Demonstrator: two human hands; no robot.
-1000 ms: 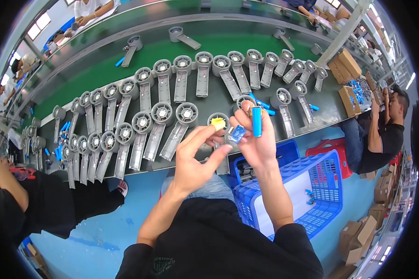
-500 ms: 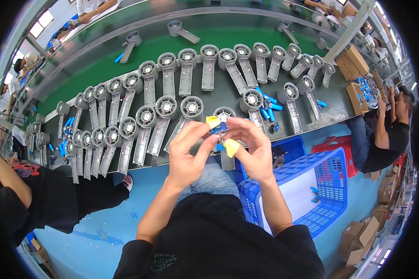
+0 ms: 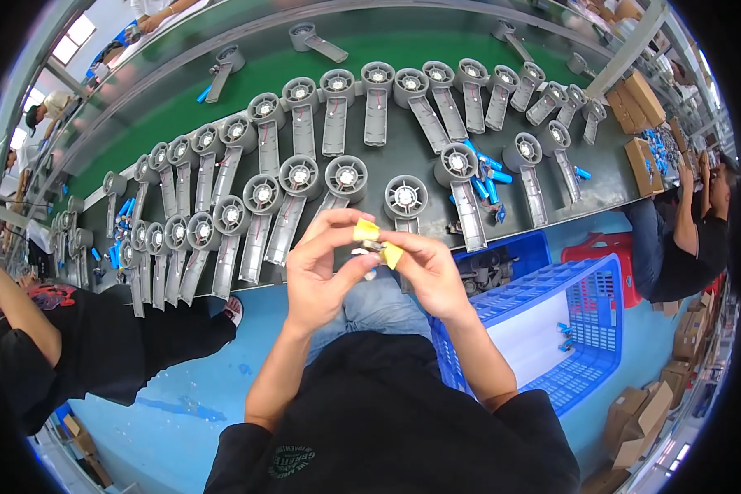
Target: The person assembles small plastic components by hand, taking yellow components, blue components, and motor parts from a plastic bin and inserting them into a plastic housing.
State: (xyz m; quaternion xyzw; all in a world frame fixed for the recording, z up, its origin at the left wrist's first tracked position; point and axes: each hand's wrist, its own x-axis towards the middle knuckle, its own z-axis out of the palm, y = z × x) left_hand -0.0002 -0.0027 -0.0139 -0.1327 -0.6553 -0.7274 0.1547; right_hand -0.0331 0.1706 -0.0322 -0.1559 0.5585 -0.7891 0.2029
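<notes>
My left hand [image 3: 325,267] and my right hand [image 3: 432,276] meet in front of my chest, fingertips pinched together over a small circuit board [image 3: 374,245]. It is seen nearly edge-on and mostly hidden by the fingers. Yellow coverings wrap the tip of my left index finger [image 3: 365,230] and my right thumb [image 3: 393,255]. Just beyond the hands lies a grey handheld fan housing [image 3: 406,198] with a round head; its handle is partly covered by my right hand. Another fan housing [image 3: 457,165] lies to its right, near several blue cylindrical battery cells [image 3: 490,185].
Rows of similar grey housings [image 3: 337,86] cover the dark worktable, which has a green strip [image 3: 173,103] behind. A blue crate [image 3: 543,288] stands at my right, beside a red stool [image 3: 609,247]. Co-workers sit at left and at right [image 3: 700,222].
The circuit board has turned from showing its blue face to nearly edge-on. Both hands have shifted slightly left and closer together, and the view has tilted a little.
</notes>
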